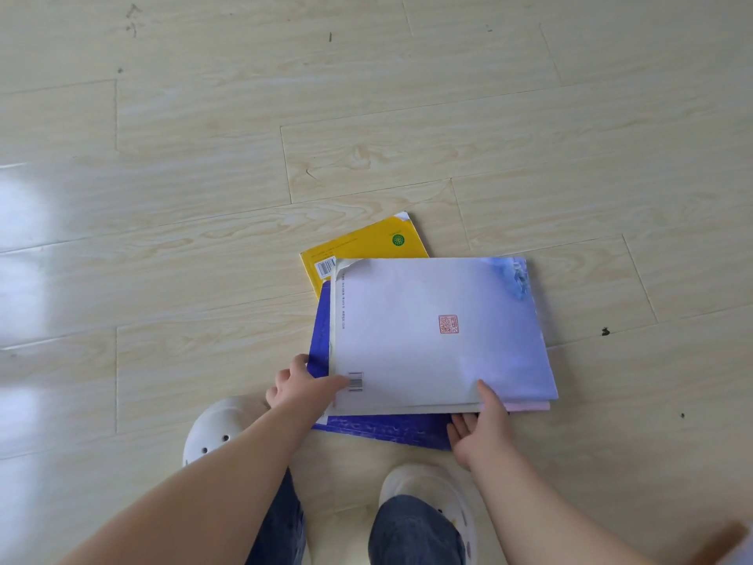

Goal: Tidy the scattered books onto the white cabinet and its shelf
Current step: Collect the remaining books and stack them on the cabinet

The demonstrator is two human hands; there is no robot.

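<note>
Both forearms reach down toward the floor (163,197). The left hand (301,387) pinches the white book (428,328) at its near-left corner, thumb on the cover. The right hand (483,426) grips its near edge, fingers (460,426) underneath. A blue book (366,428) and a yellow book (358,246) lie beneath it.

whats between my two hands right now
Head view: the near edge of the white book runs from left hand to right hand, with a strip of the blue book just below it.
</note>
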